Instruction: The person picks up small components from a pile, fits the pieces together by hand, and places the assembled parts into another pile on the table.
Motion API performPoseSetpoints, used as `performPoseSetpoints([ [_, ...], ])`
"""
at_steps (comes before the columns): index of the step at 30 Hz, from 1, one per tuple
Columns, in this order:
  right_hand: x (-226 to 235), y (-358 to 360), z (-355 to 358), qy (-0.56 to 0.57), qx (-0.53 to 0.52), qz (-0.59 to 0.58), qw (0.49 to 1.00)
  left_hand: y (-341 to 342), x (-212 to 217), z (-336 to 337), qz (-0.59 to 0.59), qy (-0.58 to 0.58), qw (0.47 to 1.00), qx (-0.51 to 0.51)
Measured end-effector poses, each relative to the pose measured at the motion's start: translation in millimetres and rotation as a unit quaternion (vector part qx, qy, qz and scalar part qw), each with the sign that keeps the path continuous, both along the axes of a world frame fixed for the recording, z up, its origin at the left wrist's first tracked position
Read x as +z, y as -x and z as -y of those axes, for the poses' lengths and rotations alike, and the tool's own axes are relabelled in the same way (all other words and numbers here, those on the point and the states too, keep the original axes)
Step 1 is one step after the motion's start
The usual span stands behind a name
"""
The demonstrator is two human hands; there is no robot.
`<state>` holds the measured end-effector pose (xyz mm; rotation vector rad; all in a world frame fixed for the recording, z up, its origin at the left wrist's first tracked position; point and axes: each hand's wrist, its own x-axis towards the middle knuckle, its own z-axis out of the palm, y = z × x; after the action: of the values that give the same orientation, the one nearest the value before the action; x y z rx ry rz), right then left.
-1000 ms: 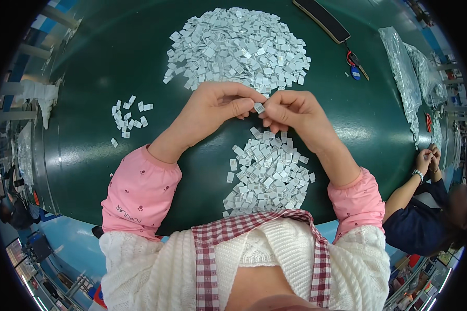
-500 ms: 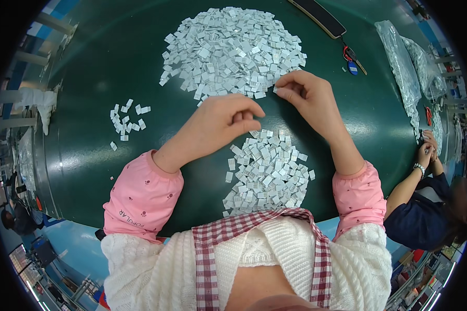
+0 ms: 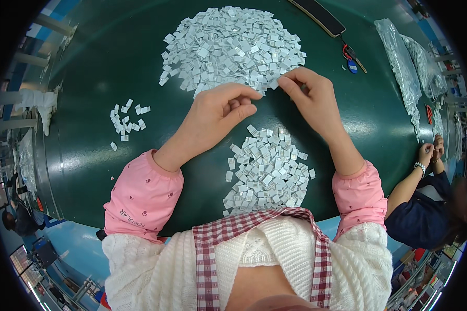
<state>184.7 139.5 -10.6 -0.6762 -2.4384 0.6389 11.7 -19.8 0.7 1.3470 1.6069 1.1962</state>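
The left hand (image 3: 213,116) is held with its thumb and index finger apart at the tips, a small gap showing between them and no piece visible in it. The right hand (image 3: 314,101) has its thumb and index finger brought close together at the near right edge of the large pile (image 3: 233,46) of small, flat white pieces. A white piece (image 3: 273,84) lies right at those fingertips; whether the right fingers grip it, I cannot tell.

The large pile spreads ahead of both hands' fingers, its near edge partly hidden behind the left hand. A smaller pile (image 3: 267,171) of similar pieces lies nearer the body than the fingers, between the 2 forearms. Well to the left of the left fingers is a loose scatter (image 3: 125,123) of such pieces. All 3 groups rest on the green tabletop (image 3: 114,62).

Ahead and to the right of the right fingers are a long dark case (image 3: 319,16) and keys (image 3: 354,54) with a blue tag (image 3: 352,66). Farther right of them lie clear plastic bags (image 3: 399,62), and nearer the body, far right of the fingers, are a co-worker's hands (image 3: 426,151).
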Motion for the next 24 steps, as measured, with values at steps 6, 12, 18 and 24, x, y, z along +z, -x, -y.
performPoseSetpoints([
  [6,17.2,0.4,15.8,0.468,0.042,-0.033,0.882,-8.3,-1.0,-1.2,0.012,-0.09,0.994,0.068],
  [12,18.1,6.4,29.3,0.463,0.067,-0.084,0.88,-5.7,-3.0,0.4,0.078,-0.056,0.994,0.047],
  [18,13.4,4.9,26.7,0.411,0.067,-0.092,0.904,-2.9,0.2,1.2,0.348,0.048,0.936,0.037],
  [24,9.2,4.9,24.5,0.467,0.066,-0.066,0.879,-6.9,-0.9,1.1,0.379,0.024,0.925,0.018],
])
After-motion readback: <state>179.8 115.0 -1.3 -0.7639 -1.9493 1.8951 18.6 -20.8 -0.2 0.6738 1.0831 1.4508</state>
